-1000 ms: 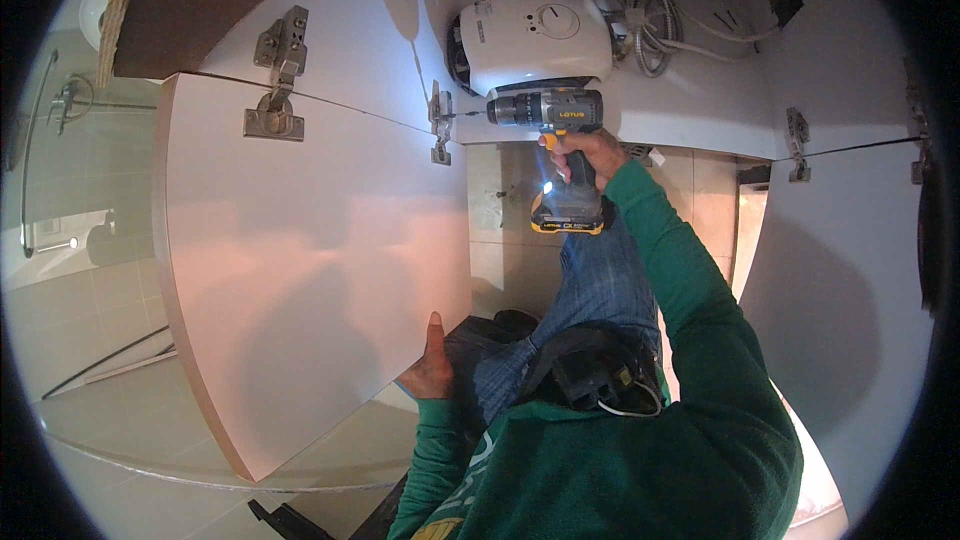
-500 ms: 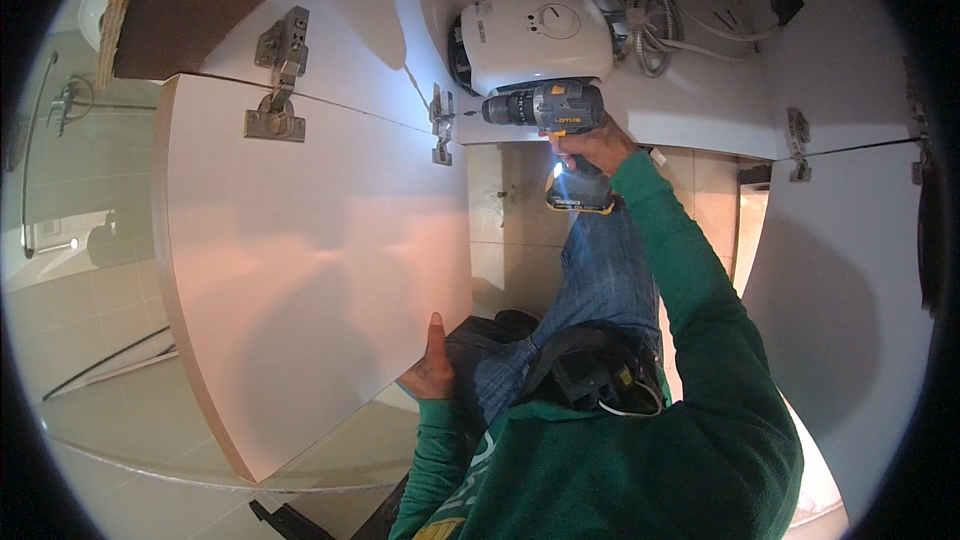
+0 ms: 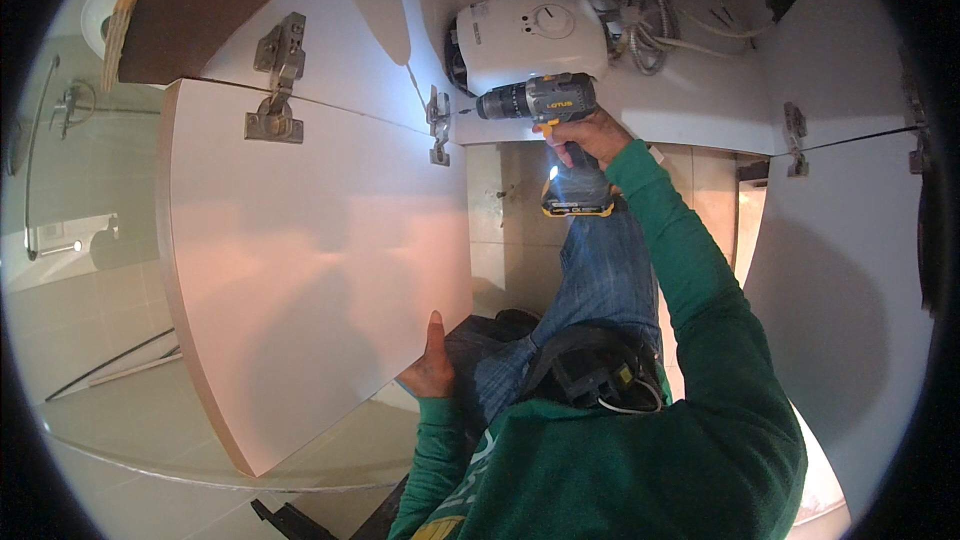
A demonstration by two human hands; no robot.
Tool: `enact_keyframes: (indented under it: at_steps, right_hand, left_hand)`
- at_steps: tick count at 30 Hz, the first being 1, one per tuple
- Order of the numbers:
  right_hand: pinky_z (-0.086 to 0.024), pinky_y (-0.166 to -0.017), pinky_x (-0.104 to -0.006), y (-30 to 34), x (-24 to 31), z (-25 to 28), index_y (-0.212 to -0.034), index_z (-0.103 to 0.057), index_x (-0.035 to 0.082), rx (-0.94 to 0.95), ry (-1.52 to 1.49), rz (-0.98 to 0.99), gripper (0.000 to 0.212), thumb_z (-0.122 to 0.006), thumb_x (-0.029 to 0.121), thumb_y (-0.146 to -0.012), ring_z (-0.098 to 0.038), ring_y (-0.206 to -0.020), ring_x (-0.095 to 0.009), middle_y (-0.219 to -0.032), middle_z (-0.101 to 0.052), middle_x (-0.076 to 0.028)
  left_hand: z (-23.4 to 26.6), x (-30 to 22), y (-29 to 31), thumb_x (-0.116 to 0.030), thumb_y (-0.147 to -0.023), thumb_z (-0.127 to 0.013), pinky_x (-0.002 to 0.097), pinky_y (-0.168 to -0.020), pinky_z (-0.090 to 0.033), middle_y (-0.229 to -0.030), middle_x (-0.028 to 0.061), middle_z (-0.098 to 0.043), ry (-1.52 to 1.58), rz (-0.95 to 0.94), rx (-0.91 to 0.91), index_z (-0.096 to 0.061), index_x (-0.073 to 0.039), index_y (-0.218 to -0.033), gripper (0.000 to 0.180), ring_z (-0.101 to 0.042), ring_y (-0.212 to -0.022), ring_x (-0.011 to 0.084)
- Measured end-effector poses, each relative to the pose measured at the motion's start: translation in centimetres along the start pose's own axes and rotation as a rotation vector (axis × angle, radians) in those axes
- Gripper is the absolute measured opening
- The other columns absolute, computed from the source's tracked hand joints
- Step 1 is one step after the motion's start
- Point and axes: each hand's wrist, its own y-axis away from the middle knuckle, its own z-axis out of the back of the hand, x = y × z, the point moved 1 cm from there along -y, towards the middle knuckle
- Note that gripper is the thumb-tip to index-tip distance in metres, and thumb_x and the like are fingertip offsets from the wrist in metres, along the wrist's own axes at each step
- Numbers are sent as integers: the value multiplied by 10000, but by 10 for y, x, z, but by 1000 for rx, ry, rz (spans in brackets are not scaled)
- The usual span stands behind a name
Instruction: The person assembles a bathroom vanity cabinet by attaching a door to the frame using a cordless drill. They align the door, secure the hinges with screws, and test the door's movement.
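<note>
My right hand (image 3: 600,136) is wrapped round the grip of a grey-and-black cordless drill (image 3: 560,98), which lies level with its bit pointing left. The bit's tip is at a metal cabinet hinge (image 3: 438,126) on the seam between the white door and the cabinet side; whether it touches a screw I cannot tell. A lamp on the drill glows near its battery. Low on the white cabinet door (image 3: 330,240), my left hand (image 3: 431,368) grips the edge, thumb on the face and fingers hidden behind. A second hinge (image 3: 276,90) joins the door farther left.
Inside the cabinet sits a white water heater (image 3: 532,38), with bundled hoses (image 3: 645,35) to its right. Another open door (image 3: 825,270) stands on the right, with its own hinge (image 3: 796,140). A brown panel edge (image 3: 190,20) juts in at upper left.
The drill and my right hand have shifted slightly left and up, bringing the bit closer to the hinge. My left hand stays on the door edge.
</note>
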Motion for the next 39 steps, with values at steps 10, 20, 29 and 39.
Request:
enact_keyframes:
  at_steps: [10,20,29,39]
  right_hand:
    - [-471,-531,-344,1,-29,-2,-1061,-687,-21,35,-236,-133,282,-714,162,-848,-564,-584,-180,-705,-607,-63]
    - [-504,-558,-327,-3,-37,4,-1068,-678,-19,78,-271,-157,287,-706,161,-846,-568,-608,-160,-727,-605,-47]
    - [-508,-588,-299,2,-26,-1,-1058,-680,-21,68,-257,-162,273,-703,142,-841,-565,-627,-121,-742,-598,-26]
    - [-487,-562,-327,-3,-35,-1,-1105,-670,-47,48,-224,-139,313,-693,152,-865,-559,-601,-156,-707,-601,-41]
  left_hand:
    - [-2,-4,1,-52,-871,-807,391,-987,-519,-1213,175,-681,53,19,8,-605,101,-1251,458,-657,-1082,276]
    - [4,7,0,-91,-885,-794,406,-961,-527,-1173,190,-691,-101,-23,18,-628,96,-1221,419,-666,-1041,293]
    - [-1,-11,-1,-68,-887,-784,400,-958,-529,-1162,192,-690,-34,-38,3,-631,98,-1212,395,-667,-1040,279]
    - [0,3,-2,-104,-871,-796,433,-902,-553,-1129,228,-714,-114,-124,-20,-660,102,-1185,400,-698,-982,327]
